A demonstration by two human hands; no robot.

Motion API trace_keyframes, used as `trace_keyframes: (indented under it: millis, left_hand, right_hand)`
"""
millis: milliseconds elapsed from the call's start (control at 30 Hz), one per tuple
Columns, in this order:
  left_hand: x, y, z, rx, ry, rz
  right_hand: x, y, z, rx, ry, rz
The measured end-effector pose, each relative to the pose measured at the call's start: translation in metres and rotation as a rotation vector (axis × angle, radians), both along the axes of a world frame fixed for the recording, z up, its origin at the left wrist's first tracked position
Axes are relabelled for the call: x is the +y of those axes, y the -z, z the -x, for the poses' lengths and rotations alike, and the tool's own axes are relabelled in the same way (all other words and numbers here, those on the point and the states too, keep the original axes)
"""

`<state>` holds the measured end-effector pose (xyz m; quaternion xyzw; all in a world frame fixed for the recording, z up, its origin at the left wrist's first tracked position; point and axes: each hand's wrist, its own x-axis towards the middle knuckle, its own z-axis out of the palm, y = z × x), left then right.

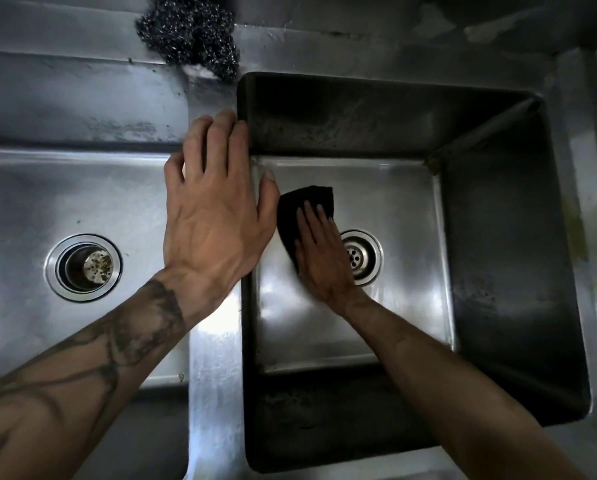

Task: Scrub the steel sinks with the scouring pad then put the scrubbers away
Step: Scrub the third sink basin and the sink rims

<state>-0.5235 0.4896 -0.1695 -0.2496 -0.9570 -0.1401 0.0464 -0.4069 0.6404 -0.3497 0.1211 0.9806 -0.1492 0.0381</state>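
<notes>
The right hand (pixel 319 258), fingers straight, pressed the black scouring pad (pixel 302 209) onto the floor of the right sink (pixel 497 237), beside the drain (pixel 362 256). The left hand (pixel 214 209) lay spread on the divider (pixel 214 375); a steel-wool scrubber (pixel 189 36) sat behind.

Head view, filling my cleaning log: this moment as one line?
step: scrubbing right sink | right hand: presses scouring pad on its floor | left hand: rests on divider | steel wool: back ledge

The steel sink unit (pixel 214 375) bears what looks like a steel-wool scrubber (pixel 189 32) on its back ledge.
</notes>
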Motion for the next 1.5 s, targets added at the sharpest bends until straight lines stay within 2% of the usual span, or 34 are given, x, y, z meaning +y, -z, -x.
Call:
trace_keyframes:
  millis: [67, 200, 267, 367, 433, 633, 833, 1033, 1167, 1500]
  left_hand:
    - [0.000, 0.000, -0.001, -0.004, 0.000, 0.010]
    - [-0.001, -0.001, 0.000, -0.011, 0.006, 0.022]
    - [0.000, -0.001, 0.000, -0.013, 0.005, 0.019]
    - [0.000, 0.000, 0.000, -0.012, 0.013, 0.015]
    - [-0.001, 0.000, 0.000, -0.019, 0.018, 0.015]
    - [-0.001, -0.003, -0.001, -0.049, 0.018, 0.012]
    - [-0.001, -0.003, 0.001, -0.061, 0.020, 0.004]
    - [-0.001, -0.004, -0.001, -0.076, 0.022, -0.021]
    - [-0.002, -0.004, -0.001, -0.081, 0.019, -0.049]
    - [-0.001, -0.003, -0.001, -0.071, 0.019, -0.034]
  right_hand:
    - [-0.024, -0.001, -0.015, -0.003, -0.027, 0.023]
    - [-0.062, -0.006, -0.053, -0.098, -0.255, 0.118]
    - [-0.063, -0.009, -0.045, -0.090, -0.182, 0.127]
    - [-0.074, -0.012, -0.026, -0.106, 0.062, 0.114]
    - [-0.085, -0.010, -0.032, -0.139, 0.078, 0.100]
    - [-0.058, -0.014, -0.108, -0.215, -0.225, 0.000]
    - [-0.045, -0.014, -0.112, -0.243, -0.270, -0.038]
    - [0.000, -0.016, -0.122, -0.315, -0.141, -0.093]
    - [0.039, -0.020, -0.135, -0.337, 0.097, -0.158]
    - [0.107, -0.028, -0.156, -0.385, 0.306, -0.294]
